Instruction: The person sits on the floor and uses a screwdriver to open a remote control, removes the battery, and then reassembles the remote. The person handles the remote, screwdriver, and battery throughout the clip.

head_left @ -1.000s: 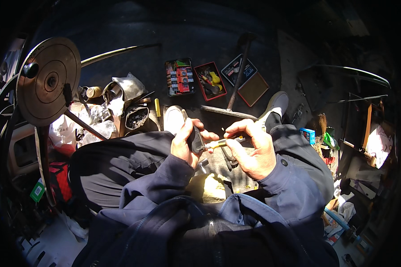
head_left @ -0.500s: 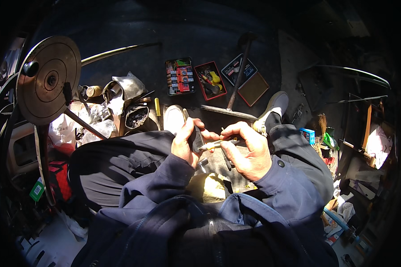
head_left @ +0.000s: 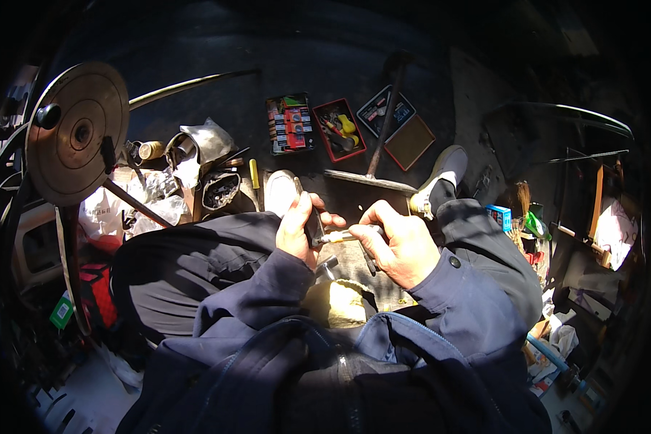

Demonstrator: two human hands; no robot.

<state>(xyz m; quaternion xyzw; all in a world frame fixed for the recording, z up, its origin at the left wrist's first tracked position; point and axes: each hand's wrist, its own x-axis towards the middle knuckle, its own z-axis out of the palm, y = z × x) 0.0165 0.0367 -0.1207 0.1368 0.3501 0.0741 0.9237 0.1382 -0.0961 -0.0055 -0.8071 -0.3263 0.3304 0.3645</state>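
My left hand (head_left: 292, 230) is closed around a dark, flat piece (head_left: 314, 227) that stands nearly upright between thumb and fingers. A slim yellowish rod-like thing (head_left: 338, 236) reaches from that piece to my right hand (head_left: 406, 249), whose thumb and fingers pinch its other end. I cannot make out its exact kind. Below the right fingers juts a narrow dark handle (head_left: 369, 261), partly hidden by the hand. Under both hands, between my legs, lie a small metal-headed tool (head_left: 330, 265) and a pale yellow cloth-like bundle (head_left: 338, 302).
Ahead are a box of small red-and-black packages (head_left: 291, 129), a red-rimmed tool tray (head_left: 340, 132), a brown tray (head_left: 410, 143) and a metal T-shaped stand (head_left: 377, 155). To the left are a large round wheel (head_left: 79, 137), plastic bags (head_left: 159, 210) and a yellow-handled tool (head_left: 254, 175).
My right hand has shifted slightly, its fingers curling in more over the slim yellowish thing. The left hand keeps its hold on the dark piece, barely moved.
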